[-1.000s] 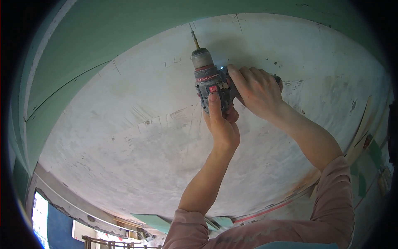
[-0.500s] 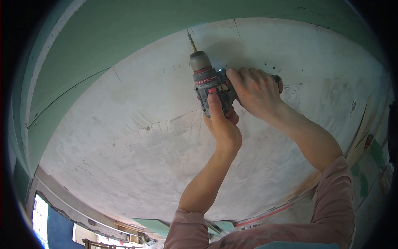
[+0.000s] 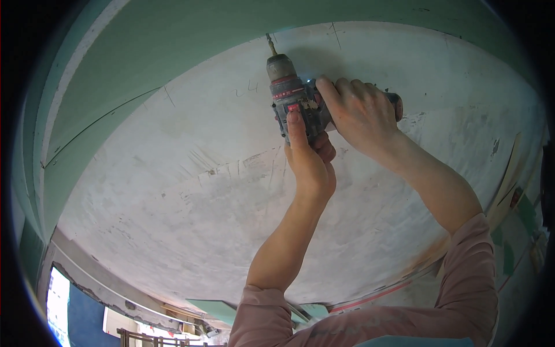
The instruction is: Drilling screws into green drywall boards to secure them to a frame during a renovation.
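A cordless drill (image 3: 291, 91) is held up overhead, its chuck pointing at the green board (image 3: 191, 40). The drill bit (image 3: 272, 45) meets the board's lower edge, and its tip is sunk in there or hidden. My right hand (image 3: 363, 115) wraps round the drill's grip, the fingers curled over it; the battery end sticks out to the right of the knuckles. From below, my left hand (image 3: 309, 156) supports the back of the drill body, with the thumb laid along its side below a red switch. A small work light shines near the grip.
Behind the drill spreads a pale plastered wall (image 3: 191, 214) with pencil marks and scratches. Loose green board pieces (image 3: 217, 309) lie low down near the wall. A window opening (image 3: 58, 301) is at the lower left, a wooden rack (image 3: 144, 338) beside it. Long strips (image 3: 506, 173) lean at the right.
The drill and both hands have moved up a little toward the green board. Less of the bit shows below the board now. My grip on the drill is the same.
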{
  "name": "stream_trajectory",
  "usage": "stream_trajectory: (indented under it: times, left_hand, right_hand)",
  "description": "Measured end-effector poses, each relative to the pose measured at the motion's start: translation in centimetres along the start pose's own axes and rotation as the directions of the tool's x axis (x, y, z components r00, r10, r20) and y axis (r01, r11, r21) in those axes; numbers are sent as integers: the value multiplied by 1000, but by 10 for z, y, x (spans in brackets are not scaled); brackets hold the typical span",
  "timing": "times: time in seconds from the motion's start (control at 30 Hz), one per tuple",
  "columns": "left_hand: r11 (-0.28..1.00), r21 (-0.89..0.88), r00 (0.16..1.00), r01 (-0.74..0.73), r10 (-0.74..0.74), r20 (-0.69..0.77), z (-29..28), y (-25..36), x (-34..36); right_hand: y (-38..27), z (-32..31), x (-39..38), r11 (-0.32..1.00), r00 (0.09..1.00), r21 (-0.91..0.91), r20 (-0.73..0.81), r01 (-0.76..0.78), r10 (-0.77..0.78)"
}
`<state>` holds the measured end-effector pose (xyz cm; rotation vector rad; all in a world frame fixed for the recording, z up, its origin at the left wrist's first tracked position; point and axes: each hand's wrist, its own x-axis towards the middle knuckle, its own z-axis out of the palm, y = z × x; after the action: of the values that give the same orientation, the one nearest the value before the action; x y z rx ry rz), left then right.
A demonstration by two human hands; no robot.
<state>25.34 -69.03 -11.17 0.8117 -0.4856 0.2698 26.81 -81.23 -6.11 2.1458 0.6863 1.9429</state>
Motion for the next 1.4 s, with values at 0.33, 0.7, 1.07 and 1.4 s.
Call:
stream_trajectory:
  times: [0.33,0.7,1.07,1.4]
  left_hand:
    - [998,19,997,63,-64,54,-11,6,-3]
    - [983,-19,961,181,-173,216,-51,7,-23]
    - [607,-332,577,722,-793,-195,-249,-98,-214]
    - [744,-226,717,629,-668,-202,-211,-147,-209]
  right_hand:
    - [-5,-9,1,999,999,-48,52,-4,6]
    - [-10,-18,-6,990,991,-139,129,-27,46]
    - [-134,-115,-242,114,492,479,850,-870,186]
    - [-116,-136,-341,-477,306,170,926,-862,-223]
